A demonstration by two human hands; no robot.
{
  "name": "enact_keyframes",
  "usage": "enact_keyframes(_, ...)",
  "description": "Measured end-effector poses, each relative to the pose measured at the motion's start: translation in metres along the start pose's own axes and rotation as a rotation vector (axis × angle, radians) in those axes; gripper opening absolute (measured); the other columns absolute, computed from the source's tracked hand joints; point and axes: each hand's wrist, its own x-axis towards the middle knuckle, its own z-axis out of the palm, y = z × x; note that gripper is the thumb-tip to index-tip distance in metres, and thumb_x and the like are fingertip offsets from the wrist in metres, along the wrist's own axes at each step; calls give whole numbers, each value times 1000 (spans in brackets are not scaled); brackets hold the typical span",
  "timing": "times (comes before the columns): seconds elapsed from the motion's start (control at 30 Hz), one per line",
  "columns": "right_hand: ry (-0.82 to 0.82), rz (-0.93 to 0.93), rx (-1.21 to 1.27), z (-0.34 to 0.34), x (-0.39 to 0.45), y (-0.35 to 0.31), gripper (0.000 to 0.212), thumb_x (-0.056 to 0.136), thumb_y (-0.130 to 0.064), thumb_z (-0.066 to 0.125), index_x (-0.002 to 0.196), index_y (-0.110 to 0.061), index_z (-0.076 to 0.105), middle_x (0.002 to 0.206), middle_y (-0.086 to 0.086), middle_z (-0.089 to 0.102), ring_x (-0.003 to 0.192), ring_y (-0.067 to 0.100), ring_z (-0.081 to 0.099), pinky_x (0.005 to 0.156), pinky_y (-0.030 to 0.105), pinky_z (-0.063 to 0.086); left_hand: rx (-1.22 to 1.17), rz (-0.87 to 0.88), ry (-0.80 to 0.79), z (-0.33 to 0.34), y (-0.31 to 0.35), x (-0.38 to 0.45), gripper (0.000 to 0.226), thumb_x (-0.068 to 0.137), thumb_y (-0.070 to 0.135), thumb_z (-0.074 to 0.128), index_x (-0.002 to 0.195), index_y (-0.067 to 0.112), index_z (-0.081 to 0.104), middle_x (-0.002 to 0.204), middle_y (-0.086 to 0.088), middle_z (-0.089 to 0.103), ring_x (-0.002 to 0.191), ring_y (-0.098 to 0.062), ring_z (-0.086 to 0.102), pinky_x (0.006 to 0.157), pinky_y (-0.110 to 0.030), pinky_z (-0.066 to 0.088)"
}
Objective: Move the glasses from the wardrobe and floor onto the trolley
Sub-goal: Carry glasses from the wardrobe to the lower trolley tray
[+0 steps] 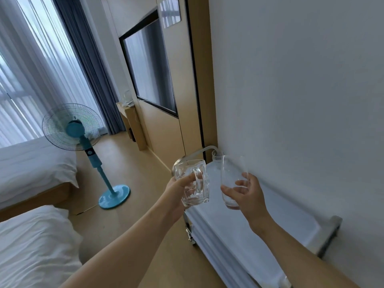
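Observation:
My left hand [177, 191] grips a clear glass mug with a handle [194, 181], held above the left edge of the white trolley [245, 227]. My right hand [248, 193] holds a tall clear tumbler [231, 179] over the trolley's top tray. Both glasses are upright or slightly tilted and off the surface. Another small clear glass [216, 155] stands at the trolley's far end, by its curved handle.
The trolley stands against a white wall [301, 90] on the right. A teal pedestal fan [83, 146] stands on the wooden floor to the left, beside two white beds [35, 169]. A wall-mounted TV [151, 71] and a small wooden desk [131, 121] lie further back.

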Motion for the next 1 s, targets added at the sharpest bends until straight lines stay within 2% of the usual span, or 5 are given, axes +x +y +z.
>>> enact_keyframes(0.1,39,22,-19,3,21,8,81,69,-34,92,134,-32,43,118,-5,55,108,16,61,67,37,63,16,3,-33,-3,-2,34,48,83,23,78,127,9,65,95,-13,75,83,-28,74,76,-45,61)
enact_keyframes(0.23,97,41,-34,14,54,15,83,68,-33,93,136,-30,44,120,-4,54,110,17,60,73,49,64,16,-34,-87,-16,0,84,55,79,32,85,128,15,65,114,-19,73,102,-36,71,96,-59,54)
enact_keyframes(0.6,304,94,-24,66,126,38,84,69,-26,93,138,-27,44,121,1,54,113,20,59,70,47,64,10,-213,-332,-61,21,222,34,84,29,75,114,14,76,113,-15,74,97,-30,74,86,-45,59)
enact_keyframes(0.83,408,153,-7,88,147,61,85,67,-23,94,137,-24,45,119,4,54,111,24,61,70,52,63,217,-182,-321,-77,19,277,67,60,37,90,121,22,67,117,-9,74,110,-30,70,97,-55,55)
enact_keyframes(1.0,458,199,-9,89,161,81,86,67,-23,94,137,-25,45,119,4,54,110,26,62,69,50,63,313,-160,-223,-70,2,309,86,56,29,98,122,29,43,116,6,61,103,-14,62,69,-30,48)
